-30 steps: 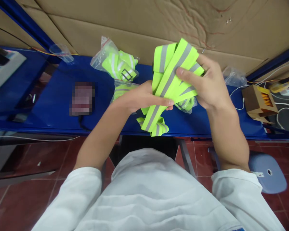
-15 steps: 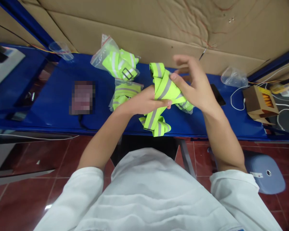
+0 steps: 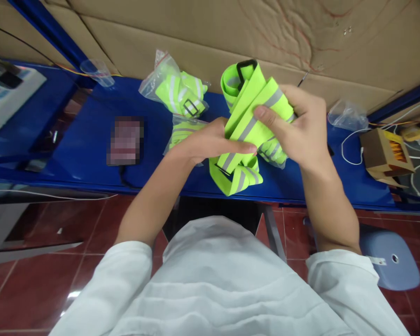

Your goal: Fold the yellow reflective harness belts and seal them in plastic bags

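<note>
Between my hands is a neon yellow-green reflective belt (image 3: pixel 247 126) with grey stripes, folded in several layers. My left hand (image 3: pixel 219 142) grips it from the left, thumb across the front. My right hand (image 3: pixel 303 121) clasps the folded layers from the right, its thumb pressed on a grey stripe. A black buckle (image 3: pixel 247 67) shows at the top of the bundle, and a loop of the belt hangs below my left thumb. Just under my right hand lies a bagged yellow-green bundle (image 3: pixel 275 153), partly covered.
Two more bagged reflective bundles lie left of my hands: one with a buckle (image 3: pixel 184 93), one below it (image 3: pixel 184 130). A blurred-out object (image 3: pixel 125 141) is on the blue table (image 3: pixel 80 135). A plastic cup (image 3: pixel 100 72), clear bag (image 3: pixel 348 114) and cardboard box (image 3: pixel 380 151) stand around.
My right hand has closed onto the belt from a looser, raised pose. The bundle is lifted and turned, with more folded layers and a black buckle now showing at the top.
</note>
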### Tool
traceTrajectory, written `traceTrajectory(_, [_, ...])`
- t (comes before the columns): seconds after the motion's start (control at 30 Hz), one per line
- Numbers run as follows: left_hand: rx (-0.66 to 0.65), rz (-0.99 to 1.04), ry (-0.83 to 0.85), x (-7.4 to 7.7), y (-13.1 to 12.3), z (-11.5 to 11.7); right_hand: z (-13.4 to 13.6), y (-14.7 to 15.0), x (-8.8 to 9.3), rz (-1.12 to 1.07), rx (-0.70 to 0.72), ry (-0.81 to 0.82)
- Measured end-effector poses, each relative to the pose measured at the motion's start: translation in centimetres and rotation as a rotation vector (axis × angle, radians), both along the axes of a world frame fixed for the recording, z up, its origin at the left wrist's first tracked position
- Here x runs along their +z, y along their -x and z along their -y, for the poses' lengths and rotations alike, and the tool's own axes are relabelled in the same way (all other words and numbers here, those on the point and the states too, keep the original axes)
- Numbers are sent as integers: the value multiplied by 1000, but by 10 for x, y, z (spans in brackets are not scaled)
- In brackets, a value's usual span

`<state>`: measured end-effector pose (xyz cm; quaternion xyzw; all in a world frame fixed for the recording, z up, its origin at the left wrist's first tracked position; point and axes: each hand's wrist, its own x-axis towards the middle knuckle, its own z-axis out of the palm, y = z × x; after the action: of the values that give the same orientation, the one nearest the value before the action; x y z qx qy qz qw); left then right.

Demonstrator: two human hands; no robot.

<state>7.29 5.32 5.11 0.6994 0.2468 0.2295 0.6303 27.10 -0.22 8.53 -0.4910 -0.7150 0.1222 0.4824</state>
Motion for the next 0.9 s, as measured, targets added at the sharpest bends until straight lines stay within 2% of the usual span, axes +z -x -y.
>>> traceTrajectory(0.1, [-13,-74,-79,1,0,1,-3,-3,1,-196,16,89])
traceTrajectory(0.23, [-22,-58,-73,5,-3,7,-10,-10,-7,-492,147,356])
traceTrajectory(0.3, [-33,-23,-96,6,-5,8,-14,-13,-12,-518,160,454])
traceTrajectory(0.37, [-57,-21,-155,5,-5,8,-17,-15,-16,-366,60,404])
traceTrajectory(0.47, [-46,-45,-206,2,-5,5,-13,-13,-19,-11,-89,179])
traceTrajectory(0.57, [45,-58,-218,0,-4,2,-2,-8,-16,170,19,112])
traceTrajectory(0.67, [36,-74,-222,3,-3,0,6,-1,-12,301,150,120])
traceTrajectory(0.77, [-4,-84,-217,8,-2,0,6,4,-12,319,104,119])
traceTrajectory(0.9, [56,-26,-91,6,0,0,4,8,-12,322,10,79])
